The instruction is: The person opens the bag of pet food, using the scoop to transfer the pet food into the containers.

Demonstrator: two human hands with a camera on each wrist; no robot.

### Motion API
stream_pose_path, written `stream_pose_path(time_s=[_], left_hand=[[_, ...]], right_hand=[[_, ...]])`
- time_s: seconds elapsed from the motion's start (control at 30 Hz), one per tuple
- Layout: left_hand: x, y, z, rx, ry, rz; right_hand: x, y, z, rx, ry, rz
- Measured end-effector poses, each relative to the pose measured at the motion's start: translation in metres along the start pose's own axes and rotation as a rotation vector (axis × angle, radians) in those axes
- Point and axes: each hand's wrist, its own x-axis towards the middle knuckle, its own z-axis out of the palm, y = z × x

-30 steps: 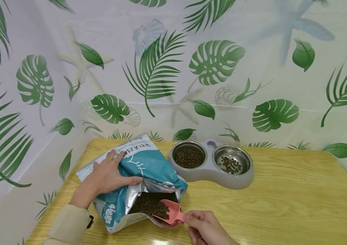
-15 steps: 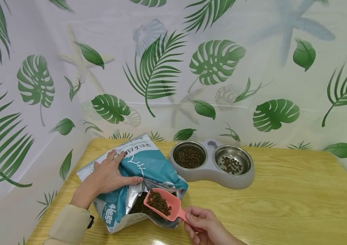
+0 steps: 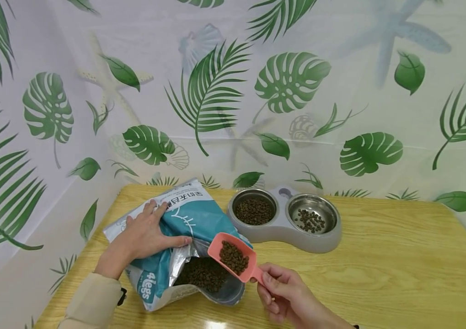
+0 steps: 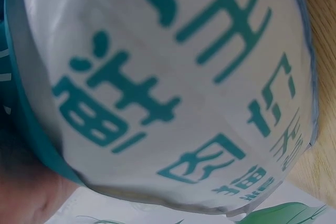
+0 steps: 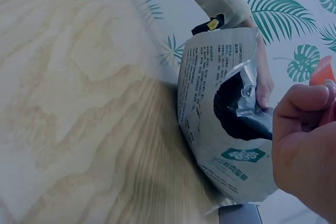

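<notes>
A pink scoop [image 3: 233,257] filled with brown kibble hangs just above the right part of the bag's mouth in the head view. Its short handle is pinched by my right hand [image 3: 288,292]. The teal and white pet food bag [image 3: 200,219] lies on its side, mouth toward me, with loose kibble [image 3: 206,274] inside. My left hand [image 3: 146,235] rests on top of the bag, fingers spread and thumb near the opening. In the left wrist view the printed bag [image 4: 157,87] fills most of the picture. The right wrist view shows the bag's opening [image 5: 233,106] beside my right hand [image 5: 307,140].
A grey double feeder [image 3: 274,230] stands behind and right of the bag. Its left steel bowl [image 3: 233,201] holds much kibble, while the right steel bowl [image 3: 331,214] has a small heap. Leaf-patterned sheeting [image 3: 298,114] covers the walls behind the wooden table [image 3: 401,260].
The scoop has come up out of the bag with kibble in it and moved slightly right and away from me. My left hand has stayed on the bag.
</notes>
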Motion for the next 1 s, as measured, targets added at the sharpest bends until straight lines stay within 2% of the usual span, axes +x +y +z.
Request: stream_pose_path(time_s=[0.13,0.27,0.33,0.53,0.6,0.7,0.8,1.0], left_hand=[[0.000,0.001,0.000,-0.008,-0.011,0.000],[0.000,0.001,0.000,-0.010,-0.015,0.000],[0.000,0.000,0.000,-0.009,-0.013,-0.001],[0.000,0.000,-0.001,-0.004,-0.008,0.000],[0.000,-0.001,-0.001,-0.002,-0.008,-0.001],[0.000,0.000,-0.001,-0.003,-0.014,-0.003],[0.000,0.000,-0.001,-0.004,-0.015,-0.005],[0.000,0.001,-0.002,-0.008,-0.016,-0.004]], right_hand=[[-0.003,-0.008,-0.005,-0.047,0.062,0.003],[-0.009,-0.023,-0.014,-0.148,0.193,0.006],[-0.011,-0.032,-0.019,-0.220,0.299,0.001],[-0.017,-0.055,-0.037,-0.416,0.717,0.008],[-0.020,-0.062,-0.046,-0.481,0.812,0.027],[-0.026,-0.071,-0.060,-0.587,0.901,0.074],[-0.034,-0.075,-0.074,-0.744,0.970,0.097],[-0.044,-0.077,-0.096,-1.159,1.084,0.087]])
